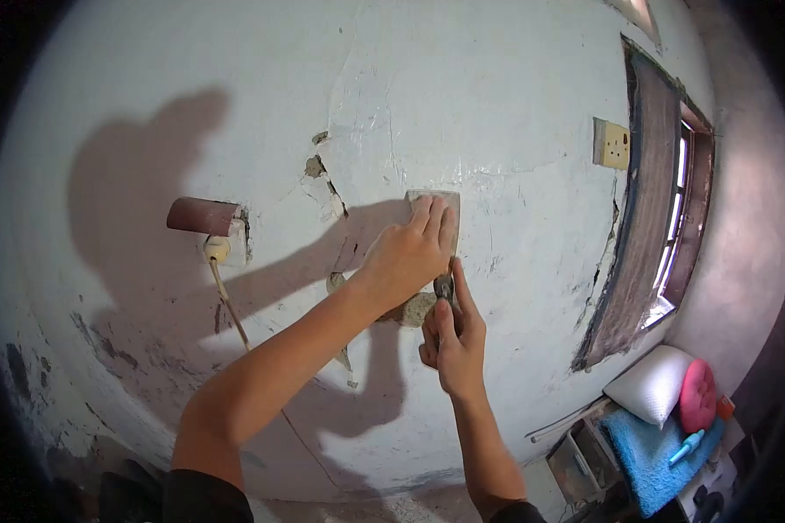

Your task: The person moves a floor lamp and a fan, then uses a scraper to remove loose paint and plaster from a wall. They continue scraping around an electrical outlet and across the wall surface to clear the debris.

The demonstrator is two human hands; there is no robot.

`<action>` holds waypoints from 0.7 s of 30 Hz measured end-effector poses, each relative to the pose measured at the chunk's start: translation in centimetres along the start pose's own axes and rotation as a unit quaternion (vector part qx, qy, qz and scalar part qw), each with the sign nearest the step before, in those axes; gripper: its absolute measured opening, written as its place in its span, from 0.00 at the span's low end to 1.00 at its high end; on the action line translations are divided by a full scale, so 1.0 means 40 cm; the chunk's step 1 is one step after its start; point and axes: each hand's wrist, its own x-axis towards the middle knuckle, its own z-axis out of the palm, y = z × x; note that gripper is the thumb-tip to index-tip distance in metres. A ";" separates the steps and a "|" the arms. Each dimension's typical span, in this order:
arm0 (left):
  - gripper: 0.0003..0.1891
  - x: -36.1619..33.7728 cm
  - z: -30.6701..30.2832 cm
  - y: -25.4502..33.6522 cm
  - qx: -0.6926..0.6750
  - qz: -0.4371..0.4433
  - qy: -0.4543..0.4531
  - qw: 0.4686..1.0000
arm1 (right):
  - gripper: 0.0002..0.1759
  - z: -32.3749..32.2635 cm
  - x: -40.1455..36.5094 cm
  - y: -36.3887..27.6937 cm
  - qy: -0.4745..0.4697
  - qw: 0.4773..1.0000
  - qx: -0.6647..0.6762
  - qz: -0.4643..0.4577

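Scraper (454, 228), broad greyish blade (453, 207) under outstretched left hand (412, 250), dark handle (445, 287) in grip of right hand (459, 343).

Your scraper (456, 218) has a wide, flat, greyish blade and a dark handle (445, 286). You have it nearly upright, blade uppermost against the wall (515, 105), its broad edge at the top and much of the blade covered. The wall before you is pale, shiny in places and cracked, with chipped holes left of the blade and beside the handle.
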 end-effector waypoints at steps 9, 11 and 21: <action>0.25 -0.007 -0.002 -0.027 0.017 0.023 0.000 1.000 | 0.31 -0.004 0.025 -0.007 -0.011 1.000 -0.010 -0.006; 0.25 0.011 -0.004 -0.019 0.030 0.018 -0.023 0.999 | 0.31 0.008 0.030 -0.020 -0.004 0.999 0.048 0.021; 0.22 0.101 0.004 -0.071 0.044 0.009 0.047 0.998 | 0.30 0.055 0.093 -0.070 0.067 0.996 0.038 -0.051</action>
